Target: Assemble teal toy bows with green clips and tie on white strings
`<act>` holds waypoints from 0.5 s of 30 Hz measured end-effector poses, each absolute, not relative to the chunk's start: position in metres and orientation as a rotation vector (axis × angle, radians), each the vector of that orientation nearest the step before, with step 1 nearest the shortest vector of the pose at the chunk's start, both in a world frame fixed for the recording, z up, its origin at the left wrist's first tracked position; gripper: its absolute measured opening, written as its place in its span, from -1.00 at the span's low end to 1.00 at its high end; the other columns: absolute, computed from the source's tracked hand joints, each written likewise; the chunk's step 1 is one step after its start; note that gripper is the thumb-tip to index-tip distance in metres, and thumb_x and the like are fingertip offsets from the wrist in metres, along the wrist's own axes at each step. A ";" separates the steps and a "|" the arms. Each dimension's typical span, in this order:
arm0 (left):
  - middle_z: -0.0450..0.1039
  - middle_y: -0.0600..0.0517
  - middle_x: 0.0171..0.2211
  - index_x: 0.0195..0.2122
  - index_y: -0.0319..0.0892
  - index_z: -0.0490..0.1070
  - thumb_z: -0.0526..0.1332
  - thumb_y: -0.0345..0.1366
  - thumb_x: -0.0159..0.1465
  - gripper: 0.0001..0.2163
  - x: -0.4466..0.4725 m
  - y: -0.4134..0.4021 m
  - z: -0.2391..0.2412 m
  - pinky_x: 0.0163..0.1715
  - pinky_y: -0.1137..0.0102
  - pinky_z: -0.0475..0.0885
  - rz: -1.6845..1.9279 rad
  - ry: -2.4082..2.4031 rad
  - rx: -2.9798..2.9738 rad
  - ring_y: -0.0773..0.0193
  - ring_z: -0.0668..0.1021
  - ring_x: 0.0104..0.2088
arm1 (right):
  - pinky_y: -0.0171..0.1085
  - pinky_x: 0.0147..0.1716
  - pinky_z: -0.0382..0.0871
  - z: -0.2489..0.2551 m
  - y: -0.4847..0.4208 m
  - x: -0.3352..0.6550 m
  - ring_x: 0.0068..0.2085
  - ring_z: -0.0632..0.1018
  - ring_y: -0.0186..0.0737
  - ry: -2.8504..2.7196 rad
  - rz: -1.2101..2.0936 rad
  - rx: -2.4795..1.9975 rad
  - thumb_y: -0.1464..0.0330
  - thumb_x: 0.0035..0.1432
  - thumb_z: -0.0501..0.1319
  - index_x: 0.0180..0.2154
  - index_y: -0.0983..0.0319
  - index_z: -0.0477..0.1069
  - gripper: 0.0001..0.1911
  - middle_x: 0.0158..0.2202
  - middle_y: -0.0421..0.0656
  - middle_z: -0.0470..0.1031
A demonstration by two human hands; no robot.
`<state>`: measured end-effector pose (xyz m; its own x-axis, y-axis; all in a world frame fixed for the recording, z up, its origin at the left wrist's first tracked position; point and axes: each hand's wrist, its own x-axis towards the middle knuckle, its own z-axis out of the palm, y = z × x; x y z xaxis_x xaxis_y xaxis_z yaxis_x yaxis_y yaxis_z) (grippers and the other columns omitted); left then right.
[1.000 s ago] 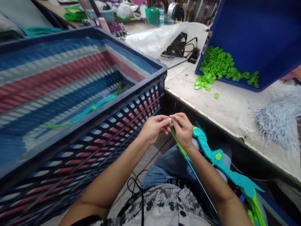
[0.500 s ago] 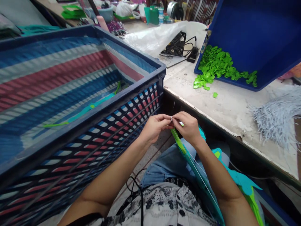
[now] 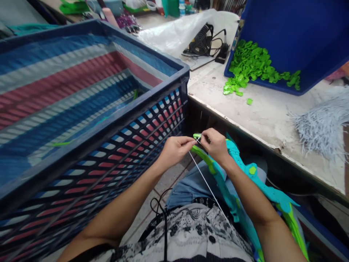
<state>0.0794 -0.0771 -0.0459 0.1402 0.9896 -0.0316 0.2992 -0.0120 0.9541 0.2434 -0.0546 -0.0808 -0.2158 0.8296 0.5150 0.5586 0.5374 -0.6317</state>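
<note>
My left hand [image 3: 176,150] pinches a thin white cord [image 3: 208,186] between thumb and fingertips. From there the cord slants down across my lap toward my shirt. Close beside it, my right hand [image 3: 215,145] is closed on the cord too, its fingers curled. A short stretch of cord crosses between the two hands, against a lime-green tip [image 3: 196,136]. Under my right forearm lies a long turquoise piece with lime-green parts [image 3: 253,170], across my thigh. Another turquoise and green strip [image 3: 222,182] hangs below my hands. My right fingertips are partly hidden.
A dark blue slatted crate [image 3: 141,102] with a striped lining stands at my left. On the worktable [image 3: 261,120] are a tipped blue bin [image 3: 283,32] with many green pieces [image 3: 252,62], a bundle of white cords [image 3: 321,122] and a small black fan [image 3: 201,40].
The small cord loop between my fingertips has given way to crossing strands. My left hand has shifted slightly left and down, and the long cord now runs from it. The view has shifted slightly.
</note>
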 end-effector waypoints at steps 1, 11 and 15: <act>0.57 0.03 -0.48 -0.43 -0.18 0.58 0.26 -0.20 0.13 -0.83 0.079 -0.079 -0.046 -0.41 0.45 0.40 0.946 1.346 1.499 0.25 0.53 -0.41 | -0.30 -0.38 0.32 -0.082 -0.054 0.244 -0.43 0.44 -0.29 -1.862 0.408 -1.178 0.42 0.12 0.11 -0.47 0.23 0.39 -0.84 -0.48 -0.17 0.45; 0.56 0.01 -0.34 -0.26 -0.14 0.51 0.17 -0.39 0.25 -0.87 0.073 -0.144 -0.120 -0.37 0.46 0.52 1.065 1.119 1.705 0.30 0.60 -0.35 | -0.06 -0.13 0.39 -0.110 -0.145 0.409 -0.17 0.50 -0.04 -1.767 0.297 -1.811 0.12 0.14 0.21 -0.18 0.22 0.46 -0.67 -0.21 -0.02 0.50; 0.44 -0.20 0.07 0.06 -0.17 0.40 0.11 -0.52 0.22 -0.61 0.103 -0.167 -0.144 0.07 0.05 0.42 0.913 0.482 2.270 -0.02 0.37 0.19 | 0.09 -0.09 0.37 -0.150 -0.194 0.423 -0.01 0.41 0.19 -2.009 0.157 -2.079 0.11 -0.06 0.38 0.01 0.29 0.37 -0.37 -0.01 0.17 0.38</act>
<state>0.1031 -0.1673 -0.1443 0.6920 0.5372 0.4823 0.0952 -0.7302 0.6766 0.4231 -0.1942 -0.1499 0.0460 0.9947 0.0924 0.9681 -0.0216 -0.2496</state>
